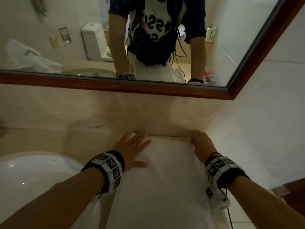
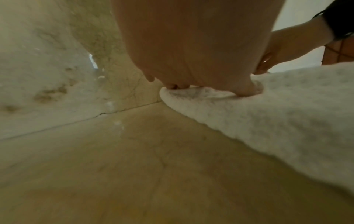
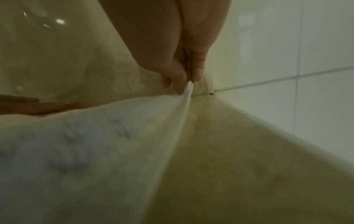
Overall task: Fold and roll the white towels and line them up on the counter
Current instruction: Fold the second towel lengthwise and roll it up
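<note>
A white towel [image 1: 165, 176] lies lengthwise on the beige counter [image 1: 41, 141], its far edge near the back wall. My left hand [image 1: 132, 149] lies flat with spread fingers on the towel's far left corner. In the left wrist view its fingertips [image 2: 178, 86] press into the towel [image 2: 277, 121] there. My right hand [image 1: 202, 142] pinches the towel's far right corner. The right wrist view shows its thumb and fingers [image 3: 184, 75] holding the thin hem of the towel [image 3: 95, 144] slightly lifted off the counter.
A white sink basin [image 1: 33, 176] sits to the left of the towel. A wood-framed mirror [image 1: 115, 86] hangs above the stone backsplash [image 1: 115, 113]. A white tiled wall [image 1: 264, 121] closes the right side. In the mirror a crumpled white cloth [image 1: 28, 58] shows at left.
</note>
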Action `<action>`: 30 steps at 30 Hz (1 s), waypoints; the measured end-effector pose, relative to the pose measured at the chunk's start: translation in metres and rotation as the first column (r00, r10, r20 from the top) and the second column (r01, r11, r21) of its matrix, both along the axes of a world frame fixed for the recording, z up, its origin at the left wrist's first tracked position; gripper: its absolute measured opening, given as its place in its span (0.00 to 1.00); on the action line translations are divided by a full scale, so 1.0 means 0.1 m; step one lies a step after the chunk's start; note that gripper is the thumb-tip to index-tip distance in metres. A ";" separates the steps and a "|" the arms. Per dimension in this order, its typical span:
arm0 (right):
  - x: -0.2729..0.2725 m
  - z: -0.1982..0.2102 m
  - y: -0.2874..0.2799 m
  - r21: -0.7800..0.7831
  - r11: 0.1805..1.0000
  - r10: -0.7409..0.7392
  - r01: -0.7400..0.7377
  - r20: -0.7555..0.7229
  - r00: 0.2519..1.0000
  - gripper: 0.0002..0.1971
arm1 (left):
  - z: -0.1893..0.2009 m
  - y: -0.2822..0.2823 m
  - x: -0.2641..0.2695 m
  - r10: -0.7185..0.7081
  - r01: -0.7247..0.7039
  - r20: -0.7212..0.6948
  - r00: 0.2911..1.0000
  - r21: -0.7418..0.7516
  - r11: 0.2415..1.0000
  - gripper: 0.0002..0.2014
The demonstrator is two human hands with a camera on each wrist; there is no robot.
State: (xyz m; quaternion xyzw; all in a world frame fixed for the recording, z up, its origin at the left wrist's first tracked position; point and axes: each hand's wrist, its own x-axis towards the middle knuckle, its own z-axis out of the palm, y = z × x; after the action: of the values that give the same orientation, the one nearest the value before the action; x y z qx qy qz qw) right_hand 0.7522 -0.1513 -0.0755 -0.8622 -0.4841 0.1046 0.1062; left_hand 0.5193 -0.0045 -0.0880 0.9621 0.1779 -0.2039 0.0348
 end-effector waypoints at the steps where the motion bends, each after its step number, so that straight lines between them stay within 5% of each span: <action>1: 0.01 0.00 0.00 0.011 1.000 0.011 -0.011 0.013 1.000 0.21 | -0.01 0.01 0.00 0.010 -0.010 -0.011 1.000 -0.007 1.000 0.52; 6: 0.03 0.02 0.02 -0.036 0.999 0.022 -0.020 0.061 0.998 0.21 | -0.02 0.04 -0.05 0.081 -0.083 -0.029 0.996 -0.054 0.995 0.54; 10: 0.06 0.08 -0.03 -0.147 0.971 0.197 -0.190 0.037 0.980 0.26 | -0.01 0.09 0.00 0.064 -0.069 -0.095 0.993 -0.045 0.997 0.62; 15: 0.05 0.21 0.06 -0.260 0.934 0.225 -0.246 -0.108 0.968 0.28 | 0.19 0.12 0.14 0.196 -0.193 0.050 0.979 -0.054 0.980 0.32; 19: -0.08 0.33 0.22 -0.387 0.882 0.267 -0.269 -0.060 0.962 0.10 | 0.23 0.13 0.26 0.211 -0.209 0.051 0.976 -0.044 0.977 0.31; 20: -0.09 0.34 0.25 -0.366 0.889 0.286 -0.275 -0.026 0.958 0.15 | 0.26 0.15 0.27 0.220 -0.217 0.062 0.974 -0.041 0.975 0.32; 25: -0.12 0.46 0.22 -0.328 0.885 0.354 -0.332 0.011 0.935 0.20 | 0.53 0.09 0.13 -0.037 -0.030 0.262 0.964 0.244 0.969 0.14; 28: -0.14 0.46 0.11 -0.215 0.896 0.400 -0.389 0.009 0.916 0.13 | 0.46 0.03 0.00 -0.160 0.129 0.089 0.983 0.289 0.949 0.12; 30: -0.20 0.46 0.12 -0.231 0.873 0.443 -0.430 0.003 0.897 0.27 | 0.41 0.02 -0.12 -0.162 0.142 0.071 0.984 0.233 0.962 0.15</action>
State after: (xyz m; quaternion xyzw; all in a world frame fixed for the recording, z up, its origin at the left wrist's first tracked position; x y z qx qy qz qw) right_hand 0.7319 -0.1396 -0.0290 -0.7397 -0.6539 0.1556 -0.0319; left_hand 0.5077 -0.0027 -0.0470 0.9787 0.1239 -0.1413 -0.0831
